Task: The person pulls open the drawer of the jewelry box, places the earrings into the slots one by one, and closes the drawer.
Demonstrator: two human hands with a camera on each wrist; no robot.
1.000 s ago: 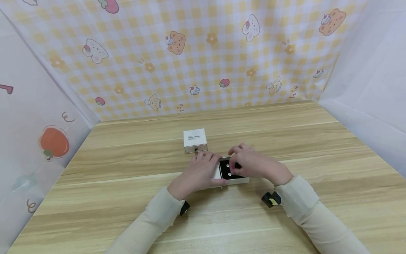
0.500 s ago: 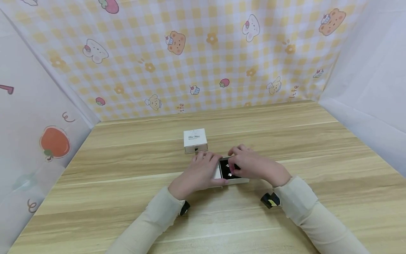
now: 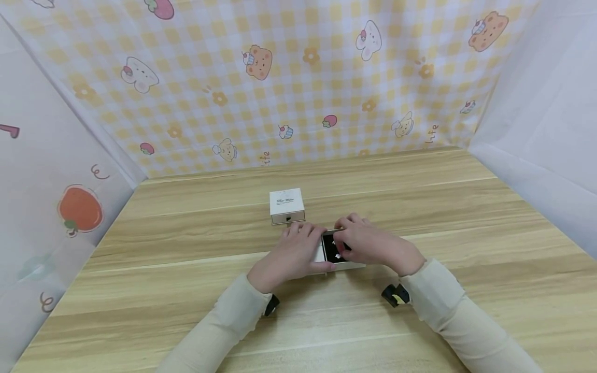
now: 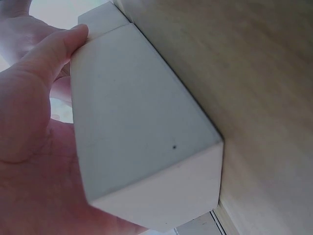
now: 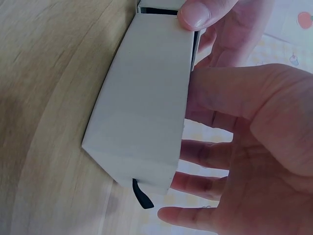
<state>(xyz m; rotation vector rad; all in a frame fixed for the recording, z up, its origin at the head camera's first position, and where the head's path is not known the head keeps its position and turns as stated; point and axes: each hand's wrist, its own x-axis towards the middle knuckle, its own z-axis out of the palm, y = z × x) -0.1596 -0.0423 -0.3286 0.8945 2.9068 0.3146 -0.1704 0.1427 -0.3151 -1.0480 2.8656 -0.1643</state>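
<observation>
A white drawer-style jewellery box (image 4: 142,107) lies on the table with its drawer (image 5: 142,83) pulled out to the right. My left hand (image 3: 294,254) grips the box's sleeve, thumb along the near side and fingers across the far side. Black padding (image 3: 330,251) lines the drawer, and small shiny pieces like stud earrings (image 3: 338,256) sit on it. My right hand (image 3: 373,246) is over the drawer, its thumb and index finger down at the padding. I cannot tell whether they pinch anything. A black ribbon tab (image 5: 142,193) hangs from the drawer's end.
A second white box (image 3: 286,203), closed and printed with dark lettering, stands just behind my left hand. The wood-grain table (image 3: 186,290) reaches back to a yellow checked curtain (image 3: 298,93). White cloth (image 3: 536,103) hangs at the right side.
My right hand has shifted slightly left and back over the drawer, covering more of the rear shiny piece. The left hand and both boxes stay in place.
</observation>
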